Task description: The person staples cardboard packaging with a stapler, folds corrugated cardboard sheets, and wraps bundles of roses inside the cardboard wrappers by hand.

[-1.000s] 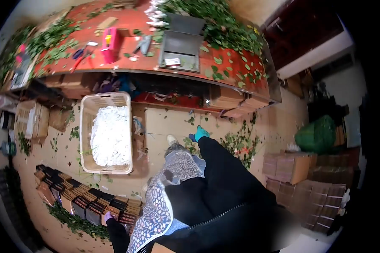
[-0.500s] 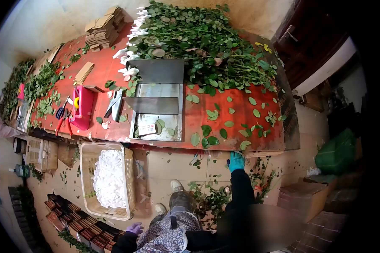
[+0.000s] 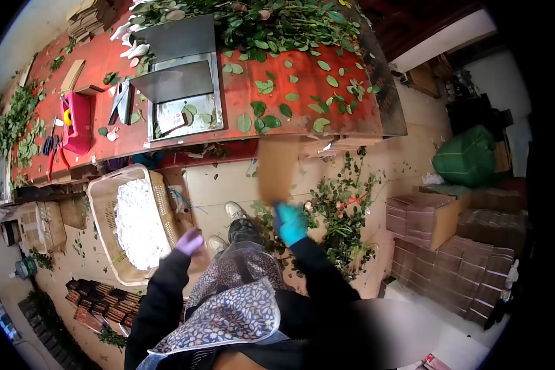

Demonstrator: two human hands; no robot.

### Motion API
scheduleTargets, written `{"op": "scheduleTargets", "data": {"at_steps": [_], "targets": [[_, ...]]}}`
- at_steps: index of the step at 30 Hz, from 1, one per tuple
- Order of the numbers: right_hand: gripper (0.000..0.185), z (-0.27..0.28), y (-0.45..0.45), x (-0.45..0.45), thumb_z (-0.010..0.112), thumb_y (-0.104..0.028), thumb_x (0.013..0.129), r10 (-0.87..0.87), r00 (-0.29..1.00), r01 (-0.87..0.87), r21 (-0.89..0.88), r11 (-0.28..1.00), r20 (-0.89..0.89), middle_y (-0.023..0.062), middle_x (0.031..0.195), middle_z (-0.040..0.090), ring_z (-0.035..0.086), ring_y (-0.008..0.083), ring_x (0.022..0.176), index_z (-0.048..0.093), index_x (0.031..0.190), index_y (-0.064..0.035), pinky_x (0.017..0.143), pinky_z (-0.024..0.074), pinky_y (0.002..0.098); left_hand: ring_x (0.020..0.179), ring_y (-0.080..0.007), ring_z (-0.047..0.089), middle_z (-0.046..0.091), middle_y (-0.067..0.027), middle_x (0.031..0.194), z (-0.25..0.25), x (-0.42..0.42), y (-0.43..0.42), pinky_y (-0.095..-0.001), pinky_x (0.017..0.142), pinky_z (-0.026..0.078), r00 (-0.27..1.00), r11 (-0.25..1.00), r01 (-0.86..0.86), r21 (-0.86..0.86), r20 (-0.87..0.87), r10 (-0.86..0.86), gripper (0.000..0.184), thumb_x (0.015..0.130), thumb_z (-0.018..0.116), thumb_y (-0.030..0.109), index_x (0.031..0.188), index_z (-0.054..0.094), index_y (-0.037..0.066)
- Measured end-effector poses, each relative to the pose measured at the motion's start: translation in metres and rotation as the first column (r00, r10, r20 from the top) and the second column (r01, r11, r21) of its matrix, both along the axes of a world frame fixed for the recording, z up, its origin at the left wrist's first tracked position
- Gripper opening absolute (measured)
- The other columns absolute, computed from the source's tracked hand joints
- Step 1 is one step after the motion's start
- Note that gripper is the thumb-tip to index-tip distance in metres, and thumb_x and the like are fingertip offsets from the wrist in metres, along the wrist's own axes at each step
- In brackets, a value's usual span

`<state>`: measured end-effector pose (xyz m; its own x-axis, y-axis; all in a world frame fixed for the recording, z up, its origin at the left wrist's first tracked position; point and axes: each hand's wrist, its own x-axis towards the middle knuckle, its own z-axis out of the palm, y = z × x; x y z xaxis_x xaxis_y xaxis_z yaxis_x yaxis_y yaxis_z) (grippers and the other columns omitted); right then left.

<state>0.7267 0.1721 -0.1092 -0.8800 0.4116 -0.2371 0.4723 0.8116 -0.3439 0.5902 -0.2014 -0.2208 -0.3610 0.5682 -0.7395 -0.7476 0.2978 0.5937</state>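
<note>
My right hand (image 3: pixel 291 223), in a teal glove, is closed on the lower end of a flat brown cardboard piece (image 3: pixel 277 166), blurred by motion, just in front of the red table's edge. My left hand (image 3: pixel 190 242), in a purple glove, is beside the right rim of the white basket (image 3: pixel 161 203), which holds many small white pieces (image 3: pixel 140 225). Its fingers are blurred, and whether they are apart cannot be made out. On the red table (image 3: pixel 253 114) stands a metal tray with upright plates (image 3: pixel 185 111), a small white box inside it.
Leafy stems (image 3: pixel 271 24) cover the table's back. A pink holder (image 3: pixel 77 123), a stapler-like tool (image 3: pixel 121 103) and red-handled cutters (image 3: pixel 57 154) lie at its left. Fallen stems (image 3: pixel 339 216) are on the floor. Cardboard stacks (image 3: pixel 456 271) and a green sack (image 3: pixel 465 157) stand right.
My right hand has drawn back from under the table's edge with the cardboard piece now in it. My left hand has risen beside the basket. The view has shifted.
</note>
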Motion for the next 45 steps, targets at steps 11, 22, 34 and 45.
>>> {"op": "scheduleTargets", "data": {"at_steps": [11, 22, 34, 45], "targets": [[0.047, -0.011, -0.203, -0.025, 0.065, -0.021, 0.090, -0.140, 0.982, -0.054, -0.894, 0.445, -0.129, 0.0196, 0.123, 0.062, 0.061, 0.0290, 0.110, 0.052, 0.133, -0.0063, 0.095, 0.0468, 0.0367, 0.082, -0.0320, 0.070, 0.070, -0.0155, 0.083, 0.150, -0.076, 0.075, -0.0438, 0.070, 0.055, -0.234, 0.357, 0.307, -0.882, -0.434, -0.870, 0.015, 0.088, 0.049, 0.012, 0.094, 0.063, 0.010], [0.048, 0.191, -0.057, -0.160, 0.068, -0.011, 0.081, 0.015, 0.584, -0.106, -0.058, 0.993, -0.812, 0.0224, 0.120, 0.061, 0.061, 0.0373, 0.107, 0.056, 0.126, 0.0014, 0.093, 0.0481, 0.0433, 0.085, -0.0344, 0.069, 0.070, -0.0161, 0.098, 0.346, -0.121, 0.054, -0.0402, 0.076, 0.055, 0.011, 0.936, 0.293, -0.198, -0.978, -0.210, 0.074, 0.080, 0.057, -0.001, 0.148, 0.030, 0.010], [0.037, 0.182, 0.090, -0.465, 0.060, -0.017, 0.095, 0.361, 0.882, -0.462, -0.702, 0.542, -0.301, 0.0099, 0.120, 0.065, 0.060, 0.0156, 0.108, 0.057, 0.128, -0.0004, 0.094, 0.0475, 0.0285, 0.088, -0.0074, 0.063, 0.065, -0.0030, 0.108, 0.324, -0.297, 0.152, -0.0213, 0.074, 0.051, 0.895, 0.837, -0.218, 0.501, -0.241, 0.377, 0.040, 0.098, 0.056, 0.021, 0.134, 0.052, 0.002], [0.034, 0.110, 0.080, -0.503, 0.064, -0.012, 0.090, 0.560, 0.731, -0.637, -0.685, 0.354, -0.390, 0.0119, 0.114, 0.066, 0.063, 0.0193, 0.105, 0.059, 0.122, -0.0004, 0.092, 0.0488, 0.0310, 0.100, -0.0207, 0.059, 0.064, -0.0100, 0.109, 0.271, -0.379, 0.158, -0.0329, 0.094, 0.044, 0.450, 0.944, 0.102, 0.313, -0.861, 0.237, 0.055, 0.101, 0.038, 0.049, 0.107, 0.066, 0.002]]}}
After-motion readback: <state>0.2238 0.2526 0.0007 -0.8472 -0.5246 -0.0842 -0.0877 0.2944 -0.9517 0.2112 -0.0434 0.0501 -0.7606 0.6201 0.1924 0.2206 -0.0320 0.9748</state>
